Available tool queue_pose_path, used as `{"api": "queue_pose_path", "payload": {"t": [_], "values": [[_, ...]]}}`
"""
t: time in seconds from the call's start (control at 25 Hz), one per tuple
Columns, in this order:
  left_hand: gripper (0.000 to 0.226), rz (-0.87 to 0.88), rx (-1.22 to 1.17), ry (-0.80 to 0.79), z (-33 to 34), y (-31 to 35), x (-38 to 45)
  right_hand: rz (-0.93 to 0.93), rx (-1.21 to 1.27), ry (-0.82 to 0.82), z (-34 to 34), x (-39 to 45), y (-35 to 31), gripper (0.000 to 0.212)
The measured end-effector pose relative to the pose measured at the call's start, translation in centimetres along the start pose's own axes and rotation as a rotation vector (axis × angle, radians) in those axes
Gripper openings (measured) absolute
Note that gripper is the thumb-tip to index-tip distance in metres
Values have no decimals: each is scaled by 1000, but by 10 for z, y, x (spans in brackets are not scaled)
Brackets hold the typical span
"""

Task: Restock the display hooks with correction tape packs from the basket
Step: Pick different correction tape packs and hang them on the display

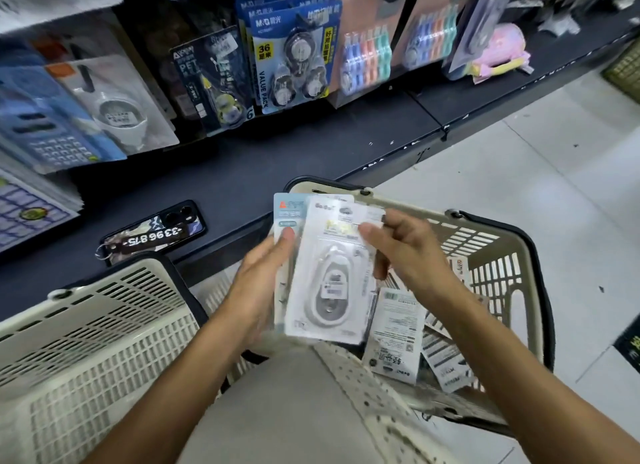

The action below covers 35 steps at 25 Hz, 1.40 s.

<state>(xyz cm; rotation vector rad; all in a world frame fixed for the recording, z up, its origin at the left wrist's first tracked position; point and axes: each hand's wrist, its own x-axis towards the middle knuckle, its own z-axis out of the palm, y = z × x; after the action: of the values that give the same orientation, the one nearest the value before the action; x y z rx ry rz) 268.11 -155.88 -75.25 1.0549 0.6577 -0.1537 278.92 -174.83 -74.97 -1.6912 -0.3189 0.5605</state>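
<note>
Right hand [405,252] fingers [372,237] pinching the upper right edge of a white correction tape pack [332,276], thumb on the card's face near the top. Left hand [263,276] cradling the same small stack from the left side, thumb [285,240] pressed across the face of a second pack [287,211] with a pale blue header, tucked behind the white one; left fingers hidden behind the cards. Stack held upright, above the basket [498,252], which holds more packs [398,339] lying loose and face down.

Judged step: sorting the picked packs before hanging. Best done by peeling off the front card with the right hand, keeping the hang hole at the top free of fingertips, while the left keeps the rest square.

Above and ahead, display hooks carrying hanging goods: a blue value pack [292,58] of tape, a dark pack [214,79] beside it, pastel packs [367,58] to the right. Hooks crowded, so any new card likely needs threading past the ones in front. A phone [156,233] with a numbered key tag lying on the dark shelf [311,145] ledge, just beside a second basket [97,318] at lower left. Pale tiled floor [554,159] to the right.
</note>
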Motion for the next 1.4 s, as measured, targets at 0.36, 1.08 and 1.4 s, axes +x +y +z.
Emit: {"api": "queue_pose_path", "payload": {"t": [0.36, 1.08, 1.4], "values": [[81, 69, 209, 191, -30, -6, -5, 40, -1208, -663, -23, -13, 130, 74], [57, 83, 169, 34, 1, -21, -7, 60, 85, 35, 39, -37, 34, 28], [57, 156, 214, 211, -32, -19, -3, -90, -1536, -804, -54, -63, 170, 74]]}}
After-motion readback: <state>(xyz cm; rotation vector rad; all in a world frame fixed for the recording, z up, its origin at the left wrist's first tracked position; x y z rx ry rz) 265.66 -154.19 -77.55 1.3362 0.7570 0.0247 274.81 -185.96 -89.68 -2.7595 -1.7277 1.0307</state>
